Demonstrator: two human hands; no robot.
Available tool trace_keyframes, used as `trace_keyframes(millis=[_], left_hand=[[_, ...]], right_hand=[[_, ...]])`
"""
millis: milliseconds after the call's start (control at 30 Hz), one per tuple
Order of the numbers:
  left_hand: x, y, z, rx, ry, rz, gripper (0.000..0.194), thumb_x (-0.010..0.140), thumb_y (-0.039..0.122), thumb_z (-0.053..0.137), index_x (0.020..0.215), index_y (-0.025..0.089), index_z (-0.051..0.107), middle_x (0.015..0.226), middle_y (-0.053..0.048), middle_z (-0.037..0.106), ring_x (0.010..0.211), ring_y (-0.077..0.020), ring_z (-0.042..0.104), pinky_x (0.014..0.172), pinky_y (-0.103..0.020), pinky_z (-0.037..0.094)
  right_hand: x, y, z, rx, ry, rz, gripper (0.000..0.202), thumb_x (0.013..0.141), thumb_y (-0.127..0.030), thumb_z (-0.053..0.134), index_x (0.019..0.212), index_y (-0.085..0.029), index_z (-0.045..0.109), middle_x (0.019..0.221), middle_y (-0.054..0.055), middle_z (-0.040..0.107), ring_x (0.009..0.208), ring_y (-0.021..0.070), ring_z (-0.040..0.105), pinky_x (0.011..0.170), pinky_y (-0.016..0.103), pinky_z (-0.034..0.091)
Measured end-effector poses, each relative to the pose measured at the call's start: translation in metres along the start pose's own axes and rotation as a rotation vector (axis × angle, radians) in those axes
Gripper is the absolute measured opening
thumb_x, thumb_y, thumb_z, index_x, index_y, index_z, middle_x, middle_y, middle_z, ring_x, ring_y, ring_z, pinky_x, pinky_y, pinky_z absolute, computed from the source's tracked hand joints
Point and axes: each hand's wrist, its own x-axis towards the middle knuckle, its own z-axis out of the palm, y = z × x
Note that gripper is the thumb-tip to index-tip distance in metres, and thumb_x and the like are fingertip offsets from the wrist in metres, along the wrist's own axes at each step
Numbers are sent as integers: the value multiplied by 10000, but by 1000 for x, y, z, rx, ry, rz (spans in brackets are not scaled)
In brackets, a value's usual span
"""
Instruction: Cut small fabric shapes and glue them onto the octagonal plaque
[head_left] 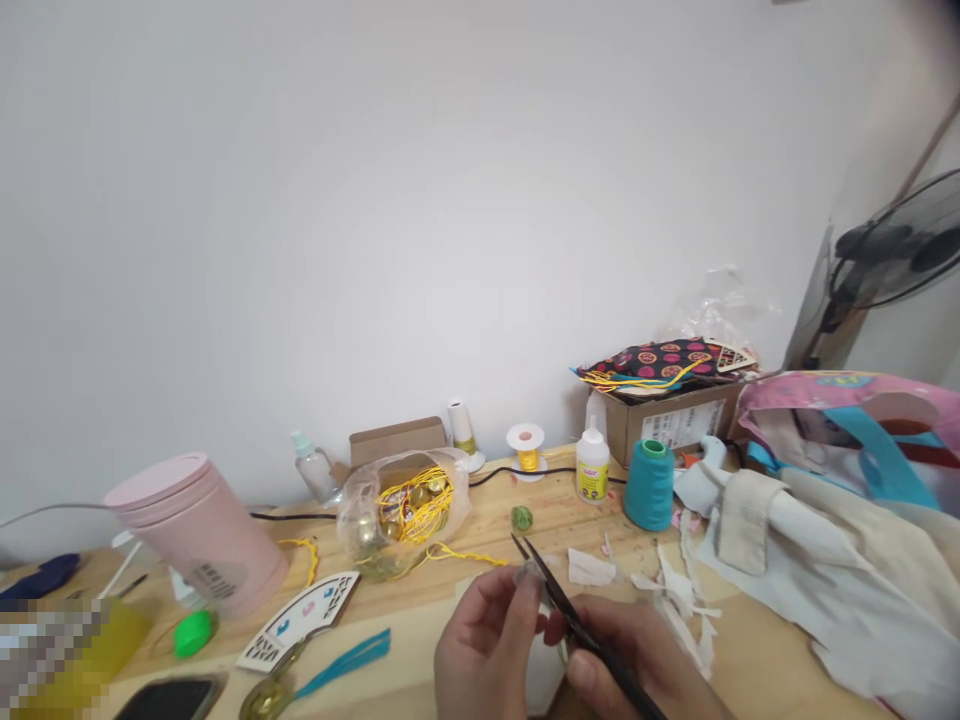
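Close to the table's front edge, my left hand (491, 640) pinches a small greyish-white scrap (529, 574) between thumb and fingers. My right hand (619, 650) is closed around long black tweezers (568, 612), whose two pointed tips stand slightly apart beside the scrap. Under the hands, a pale flat piece (543, 675) is partly hidden. Just beyond the fingertips lie a small green ball (522, 517) and a torn white fabric piece (591, 567).
Left are a pink canister (202, 530), a fan-shaped cutout (304, 618), a blue tassel (345, 662) and a bag of yellow cords (360, 500). Behind stand a glue bottle (592, 468), teal thread cone (650, 487) and cardboard box (667, 420). White cloth (862, 600) covers the right.
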Motion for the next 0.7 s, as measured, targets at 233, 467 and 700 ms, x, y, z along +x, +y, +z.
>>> trace_keyframes(millis=[233,467,700], left_hand=[[-3,2,3,-23,33,-19,263,439,304,784,592,141,644,499,-8,644,439,-106,551,447,-183,449],[0,-1,1,-57,40,-32,272,420,319,791,571,138,655,491,-7,640,457,-99,549,473,-178,455],[-1,1,0,-81,42,-70,261,407,302,798,571,144,669,543,-30,673,503,-108,560,514,-190,459]], right_hand=[[2,2,6,46,-1,-15,658,648,-681,448,905,-90,585,706,68,535,630,203,523,532,303,458],[5,-8,6,-64,-6,-68,563,682,-673,395,719,-132,548,586,21,471,537,164,467,435,244,403],[4,-9,5,-107,-18,-50,577,677,-685,380,683,-126,524,532,-37,335,476,112,342,423,215,330]])
